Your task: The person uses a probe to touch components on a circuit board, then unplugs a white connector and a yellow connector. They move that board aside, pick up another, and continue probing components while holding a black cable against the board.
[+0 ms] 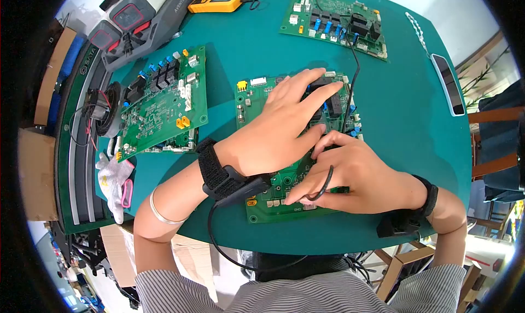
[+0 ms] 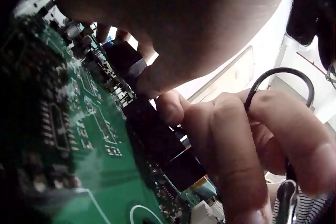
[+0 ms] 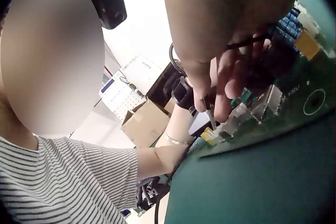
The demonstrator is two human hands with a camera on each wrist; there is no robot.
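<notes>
A green circuit board (image 1: 252, 112) lies flat on the table under both hands. My left hand (image 1: 276, 130) spreads over it, palm down, its fingertips among the black relays (image 1: 332, 105) at the far right part; its thumb comes close to the right hand's fingertips. With curled fingers my right hand (image 1: 363, 173) holds a black test lead (image 1: 357, 67) low over the board's right side. A loop of the lead (image 2: 281, 70) arches over the fingers in the left wrist view. The tip of what the right hand holds is hidden by the fingers.
More circuit boards lie at the left (image 1: 164, 102) and far right (image 1: 336, 23). A yellow multimeter (image 1: 217, 1) sits at the back beside a grey tool case (image 1: 164, 26). A phone (image 1: 447, 83) lies at the right edge, white gloves (image 1: 112, 184) at the left.
</notes>
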